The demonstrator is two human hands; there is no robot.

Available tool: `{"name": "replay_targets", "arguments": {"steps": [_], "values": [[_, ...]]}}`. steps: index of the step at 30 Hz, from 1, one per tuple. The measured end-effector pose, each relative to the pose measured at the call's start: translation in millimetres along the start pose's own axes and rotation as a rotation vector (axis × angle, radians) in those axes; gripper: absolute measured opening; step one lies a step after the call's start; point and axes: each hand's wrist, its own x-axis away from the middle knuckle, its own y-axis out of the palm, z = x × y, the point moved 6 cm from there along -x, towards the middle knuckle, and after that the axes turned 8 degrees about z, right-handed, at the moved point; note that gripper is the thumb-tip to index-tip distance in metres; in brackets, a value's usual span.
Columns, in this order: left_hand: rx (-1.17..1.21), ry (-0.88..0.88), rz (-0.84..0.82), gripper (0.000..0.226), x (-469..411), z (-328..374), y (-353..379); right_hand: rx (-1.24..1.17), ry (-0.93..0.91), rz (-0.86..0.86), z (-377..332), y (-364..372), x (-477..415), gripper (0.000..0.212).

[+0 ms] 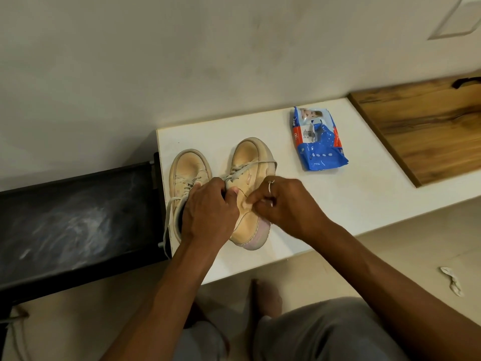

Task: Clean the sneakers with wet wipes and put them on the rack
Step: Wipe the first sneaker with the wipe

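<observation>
Pale wall (182,61) is backing a low white bench top (351,204), and a dark, dusty rack (78,217) is sitting just beside its left end. On the bench a blue wipes pack (318,142) is lying near the wall, apart from the shoes, with a wooden board (421,126) covering the bench's right part. A crumpled wipe (451,280) is lying on the floor at the right, and a grey-trousered knee (325,332) is filling the bottom of the view.

Two beige shoes are resting side by side at the bench's left end. The left hand (208,212) is lying across the heel of the other sneaker (186,170) and hiding most of its opening, while its thumb and curled fingers are gripping the collar of the tilted sneaker (252,157), which is leaning so its sole edge is showing. The right hand (289,204), wearing a ring (271,185), is curling its fingers and pinching at that sneaker's side; whether a wipe is under the fingertips cannot be told.
</observation>
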Motion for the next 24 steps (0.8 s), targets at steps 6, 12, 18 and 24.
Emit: {"name": "replay_targets", "arguments": {"steps": [6,12,18,24], "values": [[0.001,0.017,0.011,0.023,-1,2,2,-0.174,0.084,-0.086,3,3,15,0.017],[0.016,0.016,0.027,0.022,-2,-2,3,-0.083,-0.068,-0.019,-5,7,28,0.015],[0.022,-0.003,0.040,0.024,-3,-7,6,-0.034,-0.159,-0.101,-15,17,39,0.014],[0.016,0.011,0.050,0.026,-4,-7,6,-0.044,-0.122,0.003,-11,10,34,0.015]]}}
